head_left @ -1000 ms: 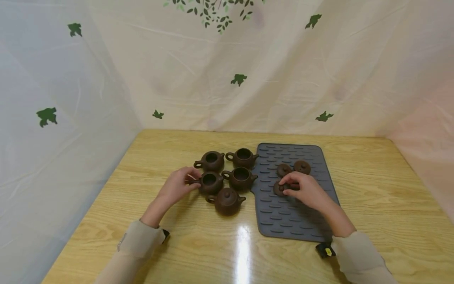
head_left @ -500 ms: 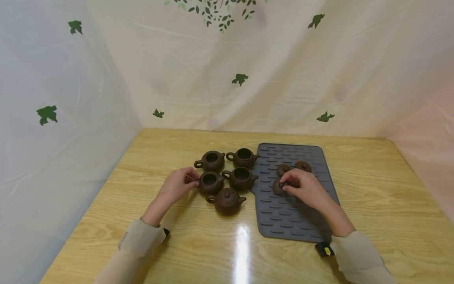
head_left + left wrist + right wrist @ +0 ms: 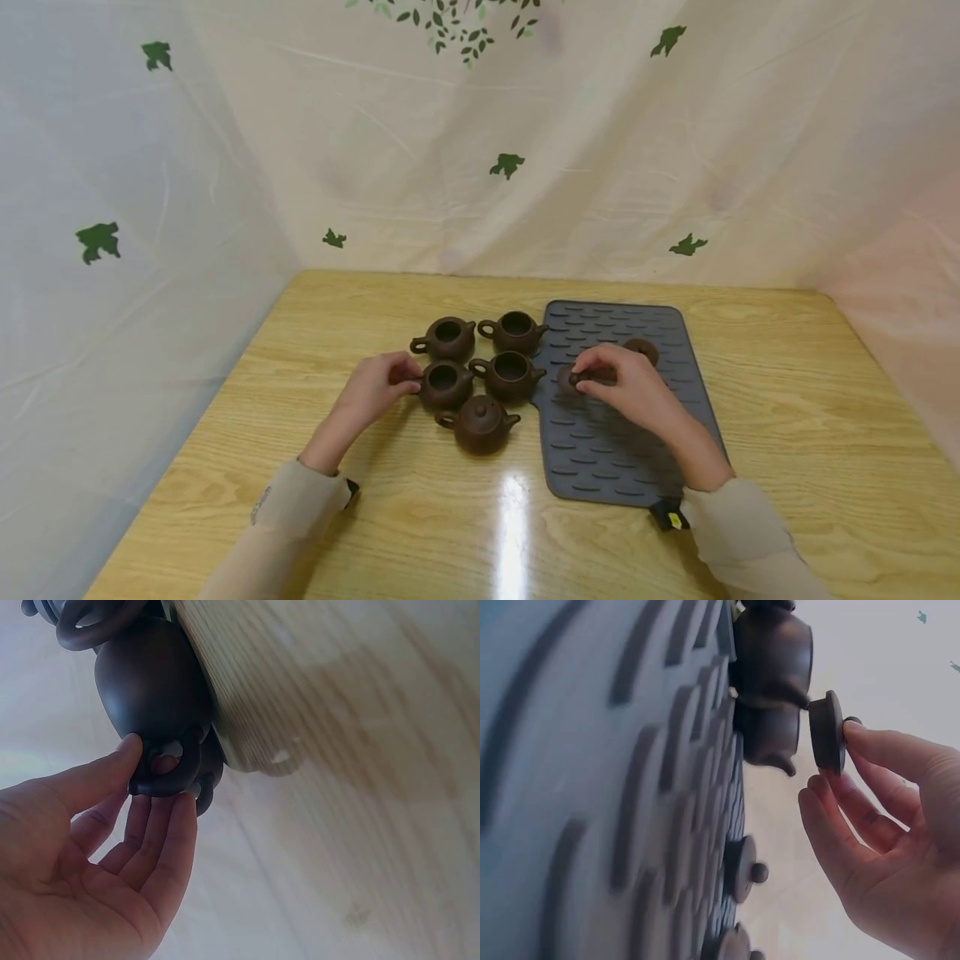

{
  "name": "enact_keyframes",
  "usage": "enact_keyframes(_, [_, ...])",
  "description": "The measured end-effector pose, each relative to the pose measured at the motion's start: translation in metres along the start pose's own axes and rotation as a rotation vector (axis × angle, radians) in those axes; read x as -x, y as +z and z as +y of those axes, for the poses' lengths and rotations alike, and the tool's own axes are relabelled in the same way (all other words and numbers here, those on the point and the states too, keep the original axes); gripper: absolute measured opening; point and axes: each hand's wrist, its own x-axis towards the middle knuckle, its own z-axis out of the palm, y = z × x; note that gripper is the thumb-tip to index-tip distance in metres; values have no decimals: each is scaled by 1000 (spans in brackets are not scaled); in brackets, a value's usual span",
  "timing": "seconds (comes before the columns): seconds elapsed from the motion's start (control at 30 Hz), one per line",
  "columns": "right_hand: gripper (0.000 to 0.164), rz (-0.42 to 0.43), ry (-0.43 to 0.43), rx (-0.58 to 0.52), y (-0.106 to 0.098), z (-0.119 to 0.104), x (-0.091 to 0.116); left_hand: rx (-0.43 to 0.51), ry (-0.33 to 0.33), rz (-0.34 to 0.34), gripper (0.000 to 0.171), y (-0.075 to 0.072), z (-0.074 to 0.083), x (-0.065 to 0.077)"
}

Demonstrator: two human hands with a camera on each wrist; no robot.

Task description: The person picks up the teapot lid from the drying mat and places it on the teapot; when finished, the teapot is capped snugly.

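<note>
In the head view my left hand [image 3: 373, 392] is at the left side of a dark brown, lidless teapot [image 3: 447, 403]. The left wrist view has its thumb and fingers pinching the loop handle [image 3: 171, 780] of that teapot. My right hand [image 3: 632, 390] pinches a small round teapot lid [image 3: 827, 735] by its knob. This lid is raised above the grey ridged mat [image 3: 600, 462], tilted on edge in the right wrist view. Two more lids [image 3: 742, 870] lie on the mat; in the head view one lid [image 3: 643, 351] shows behind the right hand.
Three other open teapots [image 3: 513, 385] stand close around the gripped one, spouts toward the mat. A teapot with its lid on [image 3: 481, 429] sits at the front of the group. Everything rests on a wooden table [image 3: 420, 525] before a pale curtain [image 3: 420, 200] with green prints.
The right hand has lifted the lid off the mat and moved it left, toward the teapots. My left hand stays at the same teapot handle.
</note>
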Motion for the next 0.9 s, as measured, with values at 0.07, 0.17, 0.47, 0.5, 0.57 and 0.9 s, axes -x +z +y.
enact_keyframes(0.07, [15, -3, -7, -16, 2, -5, -2, -3, 7, 0, 9, 0, 0, 0])
enact_keyframes(0.17, [15, 0, -17, -35, 5, -13, -5, -4, 15, 4, 9, 0, 0, 0])
enact_keyframes(0.47, [14, 21, -73, -102, 24, -33, -19, -14, 34, 16, 9, 1, -2, -2])
enact_keyframes(0.5, [13, 23, -78, -114, 27, -36, -21, -12, 27, 17, 9, 1, -1, -2])
enact_keyframes(0.57, [13, 23, -91, -137, 35, -43, -26, -12, 19, 13, 9, 1, -1, -2])
enact_keyframes(0.9, [14, 16, -117, -194, 75, -71, -50, -14, 14, 16, 9, 0, -1, 0])
